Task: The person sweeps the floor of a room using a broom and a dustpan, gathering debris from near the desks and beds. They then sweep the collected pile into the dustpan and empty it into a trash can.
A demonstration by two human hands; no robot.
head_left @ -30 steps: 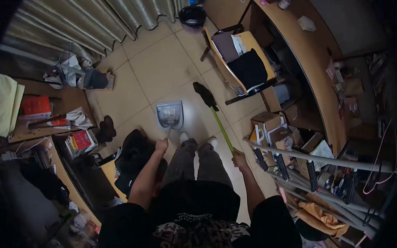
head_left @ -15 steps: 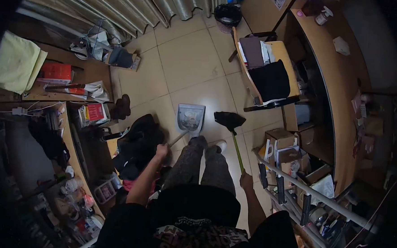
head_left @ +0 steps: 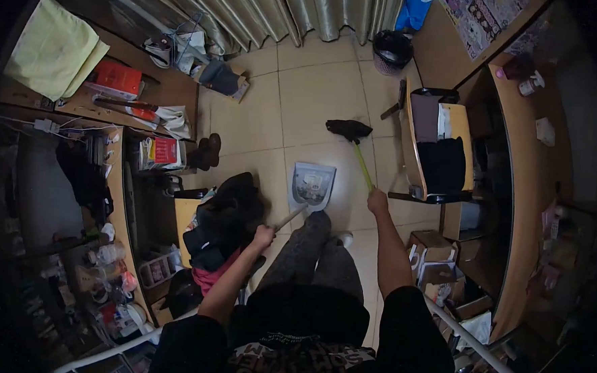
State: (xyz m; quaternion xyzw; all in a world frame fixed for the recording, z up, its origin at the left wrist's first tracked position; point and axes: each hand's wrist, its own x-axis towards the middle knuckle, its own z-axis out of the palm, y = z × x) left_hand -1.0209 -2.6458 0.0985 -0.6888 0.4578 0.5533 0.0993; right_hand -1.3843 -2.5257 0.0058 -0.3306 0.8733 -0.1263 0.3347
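Note:
My left hand [head_left: 263,237] is wrapped round the handle of a grey dustpan [head_left: 300,201], whose pan rests on the tiled floor in front of my left foot. Some litter, too small to make out, lies in the pan. In my right hand [head_left: 377,200] is the green stick of a broom [head_left: 362,164], fingers closed on it. The broom's dark head [head_left: 348,129] touches the floor ahead of the dustpan and slightly to its right, apart from it.
A chair piled with clothes [head_left: 224,213] stands at left, near brown shoes [head_left: 208,152]. On the right is a wooden chair [head_left: 414,142] holding folded cloth, with cardboard boxes [head_left: 432,248] behind it. A waste bin [head_left: 392,53] sits by the curtain [head_left: 321,15].
My right arm has stretched forward, carrying the broom head away from my feet and beyond the dustpan. The whole view has shifted, and the dustpan stays in my left hand.

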